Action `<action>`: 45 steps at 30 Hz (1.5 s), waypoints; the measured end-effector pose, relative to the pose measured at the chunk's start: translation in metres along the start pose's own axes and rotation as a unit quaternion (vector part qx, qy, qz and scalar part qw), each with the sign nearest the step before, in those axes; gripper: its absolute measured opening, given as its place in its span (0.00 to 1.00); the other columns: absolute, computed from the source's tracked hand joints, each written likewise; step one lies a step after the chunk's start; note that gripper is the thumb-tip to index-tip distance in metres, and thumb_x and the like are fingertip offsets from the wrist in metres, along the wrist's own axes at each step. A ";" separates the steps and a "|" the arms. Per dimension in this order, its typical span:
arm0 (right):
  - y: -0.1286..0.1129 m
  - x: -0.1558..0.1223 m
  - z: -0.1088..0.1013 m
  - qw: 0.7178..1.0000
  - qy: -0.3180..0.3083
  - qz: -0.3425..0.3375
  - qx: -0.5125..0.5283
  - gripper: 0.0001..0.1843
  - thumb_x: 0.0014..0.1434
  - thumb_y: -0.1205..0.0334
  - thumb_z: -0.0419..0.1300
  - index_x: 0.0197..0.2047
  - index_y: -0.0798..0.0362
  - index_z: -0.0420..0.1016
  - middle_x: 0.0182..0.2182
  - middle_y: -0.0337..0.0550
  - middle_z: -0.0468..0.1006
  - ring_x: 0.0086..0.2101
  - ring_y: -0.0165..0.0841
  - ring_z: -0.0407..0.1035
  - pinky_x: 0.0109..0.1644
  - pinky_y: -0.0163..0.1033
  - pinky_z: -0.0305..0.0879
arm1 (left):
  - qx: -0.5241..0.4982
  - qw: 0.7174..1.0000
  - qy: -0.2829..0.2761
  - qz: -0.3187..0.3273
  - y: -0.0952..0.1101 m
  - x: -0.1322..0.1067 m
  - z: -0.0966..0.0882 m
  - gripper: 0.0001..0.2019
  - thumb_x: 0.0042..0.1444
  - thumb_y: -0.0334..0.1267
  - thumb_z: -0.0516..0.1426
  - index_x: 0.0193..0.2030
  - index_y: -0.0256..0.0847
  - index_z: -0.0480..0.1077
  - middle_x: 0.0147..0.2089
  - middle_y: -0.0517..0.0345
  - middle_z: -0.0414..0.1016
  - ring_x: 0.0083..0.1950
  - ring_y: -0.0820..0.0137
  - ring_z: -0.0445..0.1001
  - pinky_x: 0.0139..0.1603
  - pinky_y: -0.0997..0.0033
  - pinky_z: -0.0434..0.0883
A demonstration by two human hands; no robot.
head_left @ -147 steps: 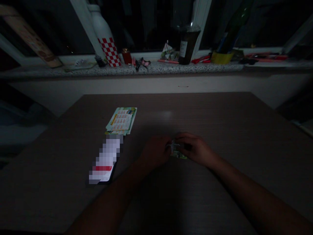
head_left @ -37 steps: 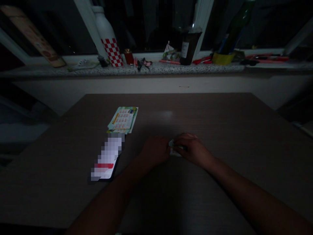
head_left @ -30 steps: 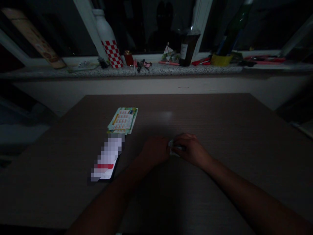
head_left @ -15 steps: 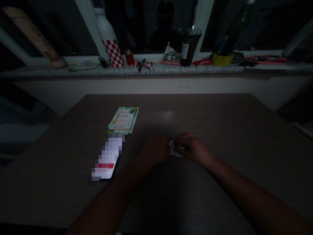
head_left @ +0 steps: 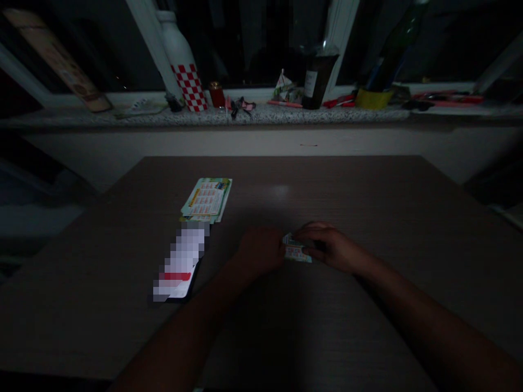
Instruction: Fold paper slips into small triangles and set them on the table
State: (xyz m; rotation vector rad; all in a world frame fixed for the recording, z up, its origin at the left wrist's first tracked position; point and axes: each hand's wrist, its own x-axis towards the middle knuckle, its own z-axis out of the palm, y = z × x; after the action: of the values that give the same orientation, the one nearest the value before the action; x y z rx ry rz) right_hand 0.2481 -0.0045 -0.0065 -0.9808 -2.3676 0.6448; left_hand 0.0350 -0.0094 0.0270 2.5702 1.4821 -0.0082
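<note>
In dim light, both my hands meet near the middle of a brown table (head_left: 368,185). My left hand (head_left: 259,251) and my right hand (head_left: 327,247) pinch a small folded printed paper (head_left: 297,252) between them, low over the tabletop. The fingers of both hands are closed on the paper's edges. To the left lies a stack of printed green-and-white cards (head_left: 207,199), and nearer to me a phone (head_left: 180,264) with a lit, blurred screen.
A stone windowsill (head_left: 261,115) runs behind the table. On it stand a white bottle with red checks (head_left: 182,60), a small red can (head_left: 216,95), a dark bottle (head_left: 316,76), a yellow tape roll (head_left: 372,98), pens and small clutter.
My right hand has shifted slightly to the right, and more of the small paper shows between my hands. My left hand stays where it was.
</note>
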 end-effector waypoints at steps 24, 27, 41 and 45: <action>-0.001 -0.001 -0.005 0.999 -0.016 0.019 0.030 0.22 0.54 0.71 0.60 0.52 0.48 0.71 0.45 0.46 0.75 0.47 0.37 0.68 0.53 0.46 0.64 | -0.021 0.998 -0.022 -0.057 0.008 0.006 -0.009 0.22 0.53 0.56 0.51 0.32 0.37 0.74 0.32 0.48 0.76 0.35 0.59 0.76 0.37 0.63 0.68; 0.000 -0.002 -0.006 0.999 -0.022 0.023 0.038 0.24 0.54 0.72 0.59 0.54 0.47 0.70 0.47 0.45 0.74 0.48 0.37 0.67 0.54 0.47 0.63 | -0.021 0.998 -0.021 -0.052 0.009 0.005 -0.011 0.23 0.53 0.56 0.51 0.33 0.37 0.74 0.33 0.48 0.76 0.35 0.59 0.75 0.37 0.62 0.69; -0.004 0.002 0.002 0.999 0.020 0.037 0.014 0.20 0.52 0.69 0.61 0.49 0.48 0.72 0.43 0.45 0.76 0.44 0.37 0.70 0.50 0.45 0.64 | -0.028 0.996 -0.042 -0.073 0.008 0.008 -0.009 0.21 0.52 0.56 0.51 0.34 0.39 0.75 0.33 0.50 0.77 0.35 0.60 0.75 0.36 0.65 0.68; -0.005 0.002 0.001 0.999 0.019 0.048 0.012 0.20 0.51 0.69 0.62 0.49 0.48 0.72 0.43 0.45 0.76 0.45 0.38 0.69 0.51 0.46 0.63 | -0.049 0.995 -0.047 -0.070 0.002 0.007 -0.007 0.19 0.52 0.53 0.52 0.34 0.41 0.75 0.34 0.52 0.77 0.35 0.63 0.75 0.34 0.68 0.67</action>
State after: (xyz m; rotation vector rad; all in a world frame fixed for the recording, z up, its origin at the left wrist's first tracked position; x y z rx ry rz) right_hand 0.2437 -0.0067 -0.0034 -1.0912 -2.2870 0.6819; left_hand 0.0397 -0.0033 0.0334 2.3516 1.5828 -0.0726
